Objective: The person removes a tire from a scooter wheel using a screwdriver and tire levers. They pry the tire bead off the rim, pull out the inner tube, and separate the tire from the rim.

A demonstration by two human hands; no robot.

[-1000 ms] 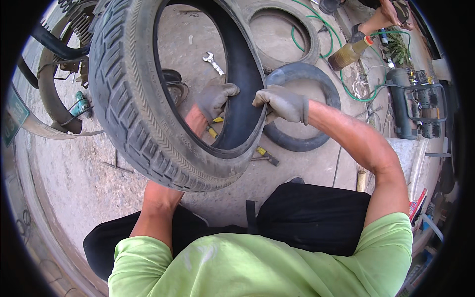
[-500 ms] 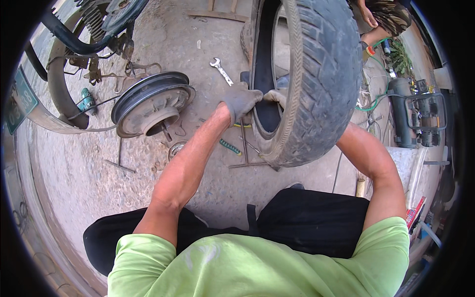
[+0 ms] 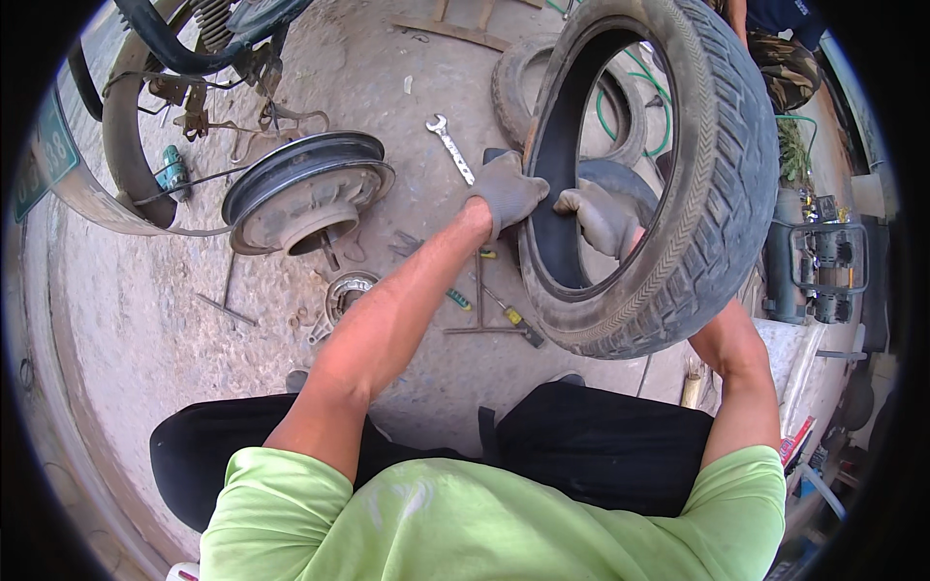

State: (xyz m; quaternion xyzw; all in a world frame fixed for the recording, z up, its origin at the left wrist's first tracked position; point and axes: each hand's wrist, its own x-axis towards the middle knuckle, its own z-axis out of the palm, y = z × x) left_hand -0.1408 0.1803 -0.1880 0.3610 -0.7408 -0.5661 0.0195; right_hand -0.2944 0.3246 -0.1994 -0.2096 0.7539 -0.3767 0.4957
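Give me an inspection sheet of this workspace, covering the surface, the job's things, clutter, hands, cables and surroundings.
Surface: dusty concrete ground, stained.
Job's things: large treaded tyre held upright off the ground.
Clutter: wheel rim lying flat; spanner; screwdrivers; spare tyre lying behind.
Hands: left hand, gloved, grips the tyre's inner edge; right hand, gloved, inside the opening, also on the edge.
Cables: green hose behind the tyre; thin wires near the motorcycle frame.
Surroundings: another person's leg at top right; small engine unit at right.
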